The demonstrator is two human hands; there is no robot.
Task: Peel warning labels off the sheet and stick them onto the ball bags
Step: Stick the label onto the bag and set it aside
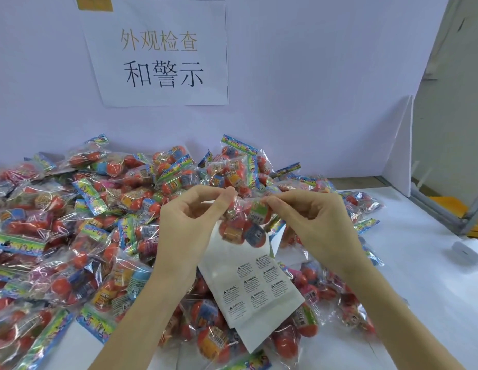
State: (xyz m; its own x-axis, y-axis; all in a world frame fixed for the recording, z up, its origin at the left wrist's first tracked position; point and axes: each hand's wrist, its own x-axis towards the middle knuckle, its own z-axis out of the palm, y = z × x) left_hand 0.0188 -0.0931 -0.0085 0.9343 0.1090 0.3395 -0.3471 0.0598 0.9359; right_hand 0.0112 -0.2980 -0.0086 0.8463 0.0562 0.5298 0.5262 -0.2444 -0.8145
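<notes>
Shiny clear plastic crinkles everywhere in this picture. In the middle of the frame, both hands hold up one ball bag (244, 225), a see-through pouch with round red and orange balls inside and a bright rainbow strip along one edge. The left hand (190, 222) pinches the bag's top edge with curled fingers and thumb. The right hand (312, 222) pinches the same top edge from the other side, fingers bent in tight. The two hands sit close together, fingertips nearly meeting.

Just under the bag is the label sheet (248, 287), smooth white paper, tilted. Its lower half carries small square warning labels (255, 285) with black print too tiny to read. The top of the sheet is hidden behind the bag, and I cannot tell if a hand also holds the sheet.

A big lumpy pile of bags (72, 222) fills the left and lower part of the frame on a white table (424, 276). The pile is cut off at the left and bottom edges.

In the upper left, a paper sign (163, 52) with big printed characters sticks to a pale wall (312, 76). At the right edge a small white box (469, 251) is partly cut off.
</notes>
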